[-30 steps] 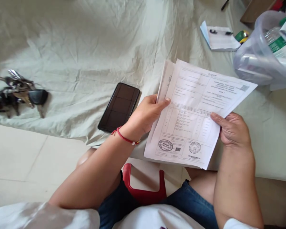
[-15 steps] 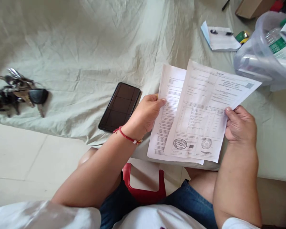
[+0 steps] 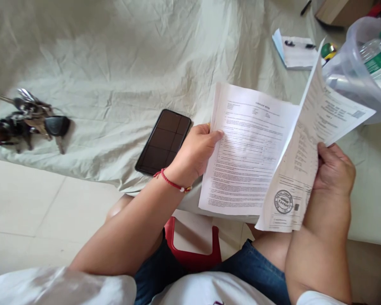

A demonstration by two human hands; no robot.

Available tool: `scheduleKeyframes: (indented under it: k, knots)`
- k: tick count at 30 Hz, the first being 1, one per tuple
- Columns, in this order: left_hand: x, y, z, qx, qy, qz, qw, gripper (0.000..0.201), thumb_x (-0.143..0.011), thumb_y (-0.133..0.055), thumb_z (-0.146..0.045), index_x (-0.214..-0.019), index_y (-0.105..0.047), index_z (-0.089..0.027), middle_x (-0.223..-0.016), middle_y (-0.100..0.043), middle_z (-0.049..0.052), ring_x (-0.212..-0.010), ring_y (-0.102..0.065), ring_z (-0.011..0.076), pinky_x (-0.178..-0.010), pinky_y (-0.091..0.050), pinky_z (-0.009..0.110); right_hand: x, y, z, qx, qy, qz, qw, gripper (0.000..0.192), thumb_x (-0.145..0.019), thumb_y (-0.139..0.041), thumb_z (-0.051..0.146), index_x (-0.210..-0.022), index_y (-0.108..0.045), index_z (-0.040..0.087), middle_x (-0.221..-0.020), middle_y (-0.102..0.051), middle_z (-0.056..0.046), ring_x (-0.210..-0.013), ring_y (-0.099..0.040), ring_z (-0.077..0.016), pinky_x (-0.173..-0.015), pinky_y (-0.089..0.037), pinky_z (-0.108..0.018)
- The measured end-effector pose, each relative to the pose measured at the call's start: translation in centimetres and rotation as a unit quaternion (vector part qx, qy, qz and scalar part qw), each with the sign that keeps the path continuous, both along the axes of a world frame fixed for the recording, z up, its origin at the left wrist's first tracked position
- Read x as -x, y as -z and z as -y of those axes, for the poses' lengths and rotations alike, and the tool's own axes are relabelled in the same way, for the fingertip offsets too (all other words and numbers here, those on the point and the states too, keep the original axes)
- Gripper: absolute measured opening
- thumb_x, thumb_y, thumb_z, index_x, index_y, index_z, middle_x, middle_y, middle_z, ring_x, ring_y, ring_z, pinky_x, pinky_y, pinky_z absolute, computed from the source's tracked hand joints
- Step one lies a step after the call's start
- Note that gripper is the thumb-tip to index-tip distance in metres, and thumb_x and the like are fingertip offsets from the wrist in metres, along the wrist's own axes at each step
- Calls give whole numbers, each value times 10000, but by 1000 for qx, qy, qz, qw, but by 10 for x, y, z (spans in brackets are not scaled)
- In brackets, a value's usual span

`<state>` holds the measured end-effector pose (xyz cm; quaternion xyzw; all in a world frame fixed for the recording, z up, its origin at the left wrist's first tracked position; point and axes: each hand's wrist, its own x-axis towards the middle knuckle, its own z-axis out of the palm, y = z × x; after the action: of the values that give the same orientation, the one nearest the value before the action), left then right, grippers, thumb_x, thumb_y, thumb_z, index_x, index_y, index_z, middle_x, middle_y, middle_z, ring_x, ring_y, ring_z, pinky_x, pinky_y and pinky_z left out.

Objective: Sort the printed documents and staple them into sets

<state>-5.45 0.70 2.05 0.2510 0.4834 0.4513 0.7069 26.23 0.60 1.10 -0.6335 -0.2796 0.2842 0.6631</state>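
My left hand [image 3: 195, 153], with a red string bracelet at the wrist, pinches the left edge of a stack of printed papers [image 3: 246, 152] held over the sheet-covered surface. My right hand [image 3: 335, 171] grips a stamped sheet [image 3: 300, 169], lifted and turned up on edge to the right of the stack, so the text page beneath shows. A black phone [image 3: 163, 142] lies face up just left of my left hand.
A bunch of keys [image 3: 28, 120] lies at the left on the pale green sheet [image 3: 114, 63]. At the back right are a notepad with a pen [image 3: 294, 51], a clear plastic tub [image 3: 365, 63] and a cardboard box. A red stool [image 3: 192, 250] shows between my knees.
My right hand has drawn the stamped top sheet off the stack to the right and tipped it up on edge, uncovering the page below. My left hand has stayed in place.
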Motion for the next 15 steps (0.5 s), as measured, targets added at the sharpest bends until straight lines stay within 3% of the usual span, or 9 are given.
scheduleKeyframes:
  k: [5, 10, 15]
  knots:
    - [0, -2, 0, 1, -12, 3, 1000, 76, -894, -849, -199, -937, -792, -172, -961, -860, 112, -950, -842, 304, -954, -699, 455, -4, 6, 2, 21, -34, 14, 999, 292, -665, -949, 232, -944, -866, 213, -1140, -906, -85, -1130, -849, -279, -1188, -683, -477]
    - [2, 0, 1, 4, -15, 7, 1000, 192, -836, -916, -196, -1001, -820, -175, -1008, -888, 114, -968, -855, 320, -944, -711, 470, -5, 10, 7, 77, -100, 12, 992, 536, -564, -1114, 350, -1005, -834, 231, -1140, -911, -85, -1070, -848, -292, -1122, -703, -505]
    - [1, 2, 2, -6, -22, 25, 999, 279, -784, -958, -196, -1030, -827, -172, -1011, -895, 104, -963, -858, 315, -927, -706, 445, -4, 11, 10, 149, -157, 9, 976, 647, -503, -1186, 436, -1006, -835, 228, -1104, -910, -115, -1045, -858, -335, -1064, -725, -552]
